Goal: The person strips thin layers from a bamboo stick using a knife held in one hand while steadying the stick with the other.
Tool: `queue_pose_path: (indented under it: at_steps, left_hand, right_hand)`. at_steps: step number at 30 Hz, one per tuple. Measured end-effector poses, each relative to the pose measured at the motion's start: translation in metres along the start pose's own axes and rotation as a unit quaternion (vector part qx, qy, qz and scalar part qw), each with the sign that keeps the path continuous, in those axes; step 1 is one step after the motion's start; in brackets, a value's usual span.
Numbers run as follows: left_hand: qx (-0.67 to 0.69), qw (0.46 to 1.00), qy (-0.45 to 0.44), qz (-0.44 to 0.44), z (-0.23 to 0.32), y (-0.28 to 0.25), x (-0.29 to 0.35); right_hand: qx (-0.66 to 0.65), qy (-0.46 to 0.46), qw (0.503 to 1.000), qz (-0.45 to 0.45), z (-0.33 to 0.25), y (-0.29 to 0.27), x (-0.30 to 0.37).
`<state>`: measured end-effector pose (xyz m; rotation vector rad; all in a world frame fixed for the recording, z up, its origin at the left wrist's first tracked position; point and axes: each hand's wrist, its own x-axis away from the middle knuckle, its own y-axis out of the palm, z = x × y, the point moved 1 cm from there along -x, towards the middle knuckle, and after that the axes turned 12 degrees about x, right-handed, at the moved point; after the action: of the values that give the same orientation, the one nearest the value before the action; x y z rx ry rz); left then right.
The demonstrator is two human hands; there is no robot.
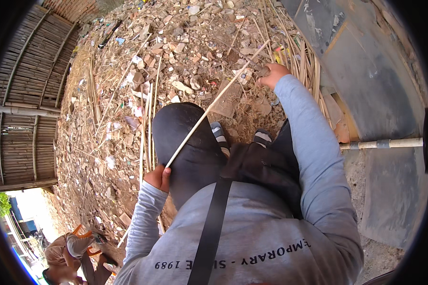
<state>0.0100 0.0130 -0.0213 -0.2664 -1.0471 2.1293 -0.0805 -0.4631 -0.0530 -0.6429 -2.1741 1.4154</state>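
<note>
A long pale bamboo strip (pixel 217 99) slants up and to the right across my bent left knee. My left hand (pixel 158 178) is closed around its near end, beside my left thigh. Out ahead on the right, my right hand (pixel 274 76) is closed, its fingers curled by a short dark brownish piece (pixel 263 72). What this piece is, I cannot make out; it sits just right of the strip's far part. More long strips (pixel 148 126) lie on the ground left of my knee.
Stones, rubble and litter cover the ground (pixel 195 57). Split bamboo (pixel 303 66) lies at the right beside dark grey sheets (pixel 366 71). A pole (pixel 383 144) juts in at the right. Slatted bamboo panels (pixel 26 61) stand at the left. Another person (pixel 69 251) sits at the lower left.
</note>
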Motion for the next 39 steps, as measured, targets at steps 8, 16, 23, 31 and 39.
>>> queue_pose_path:
  at_steps: [8, 16, 23, 31, 39]
  left_hand:
    - [-0.009, 1.000, 0.008, 0.001, 0.001, 0.003, 0.002]
    - [-0.049, 0.999, -0.001, 0.015, 0.004, 0.003, 0.006]
    - [-0.030, 1.000, -0.007, -0.005, 0.005, 0.001, 0.001]
    - [0.007, 1.000, -0.002, -0.010, 0.000, 0.000, 0.003]
    - [-0.016, 0.999, -0.023, -0.022, -0.005, -0.004, -0.004]
  right_hand:
    - [0.097, -0.149, 0.974, -0.139, -0.048, -0.005, 0.032]
    - [0.132, -0.062, 0.987, -0.070, -0.039, -0.006, 0.023]
    - [0.001, -0.013, 0.999, -0.034, -0.008, 0.010, 0.008]
    - [0.064, -0.139, 0.987, -0.046, -0.064, 0.002, 0.046]
    - [0.011, 0.004, 1.000, -0.002, -0.020, 0.012, 0.004]
